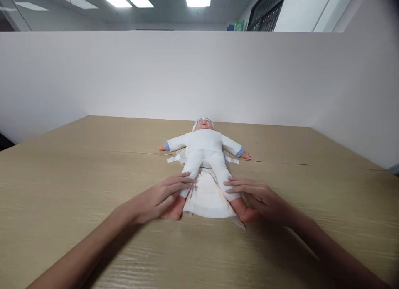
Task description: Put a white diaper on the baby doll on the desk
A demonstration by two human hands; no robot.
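Note:
A baby doll [204,140] in a white suit with blue cuffs and a printed white cap lies on its back, arms spread and legs apart. Beneath its hips a diaper [207,197] is laid out, its front part spread towards me between the legs and its tabs sticking out at both sides of the waist. My left hand [162,196] rests on the doll's lower leg at the left, fingers stretched out. On the other lower leg lies my right hand [257,195], its fingers also extended. Both of the doll's bare feet are partly hidden by my hands.
The doll lies on a wood-grain table [93,172] with thin seams across it. A white partition [199,73] rises behind the table's far edge and continues along the right side. Ceiling lights and a dark-framed window show above it.

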